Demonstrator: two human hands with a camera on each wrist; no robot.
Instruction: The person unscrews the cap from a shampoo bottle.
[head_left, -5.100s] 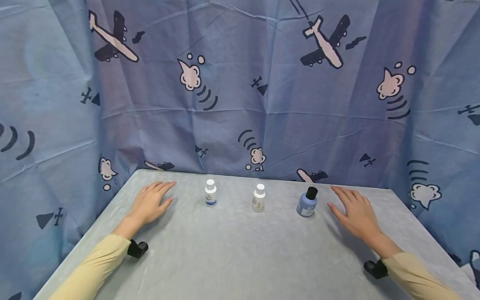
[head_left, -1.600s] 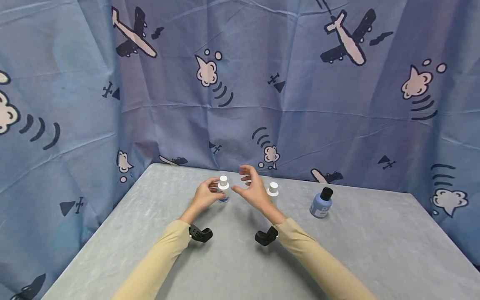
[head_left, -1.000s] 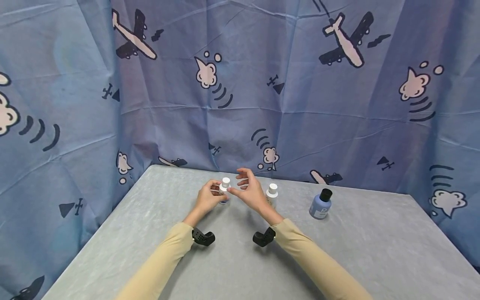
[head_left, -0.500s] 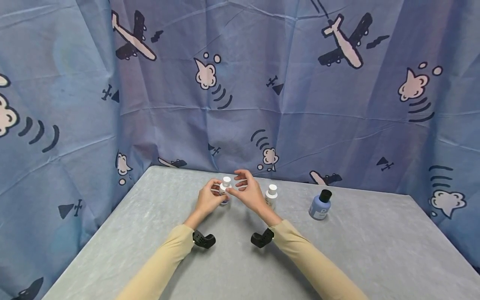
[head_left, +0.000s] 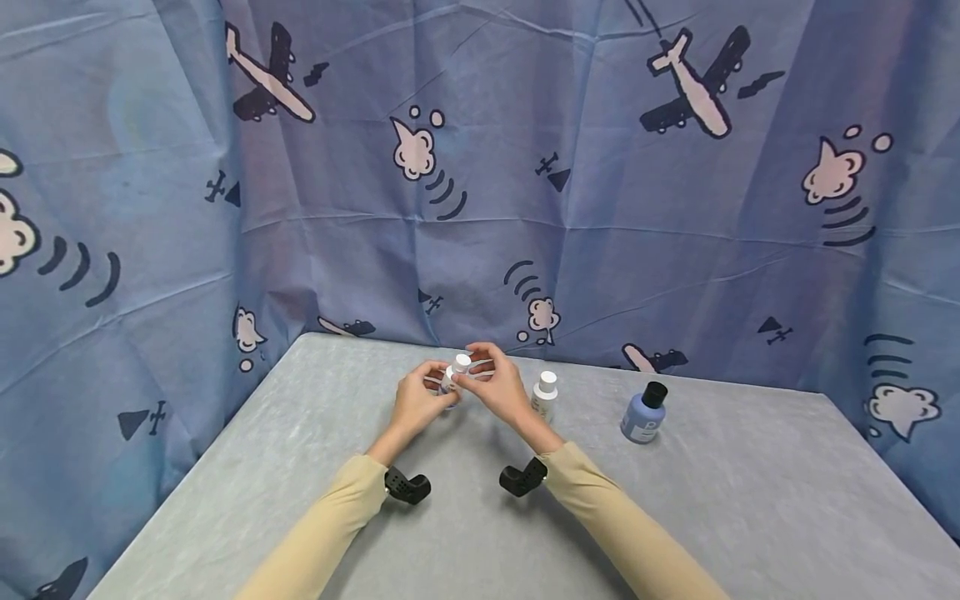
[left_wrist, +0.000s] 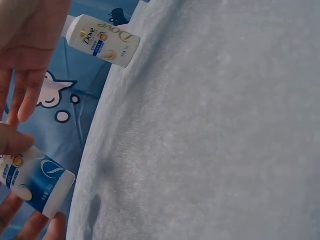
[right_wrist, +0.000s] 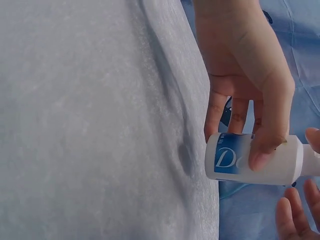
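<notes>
My left hand (head_left: 415,404) grips a small white Dove bottle (head_left: 449,383) round its body, thumb in front. The right wrist view shows that bottle (right_wrist: 235,160) with its blue label and the left thumb across it. It is raised off the table and leans right, its white cap (head_left: 462,362) toward my right hand (head_left: 501,387). The right thumb lies at the cap and overlaps the bottle's shoulder; the other right fingers spread loosely behind, close to the cap. In the left wrist view the cap is out of frame.
A second white Dove bottle (head_left: 543,403) stands upright just right of my right forearm, partly behind it. Farther right stands a blue bottle (head_left: 643,417) with a black cap. The grey table (head_left: 750,500) ends at a blue curtain (head_left: 480,167) printed with planes.
From lying apart on the table, both hands came together at the leftmost bottle. My left hand took hold of it; it is now raised and tilted right. The right hand moved closer to its cap.
</notes>
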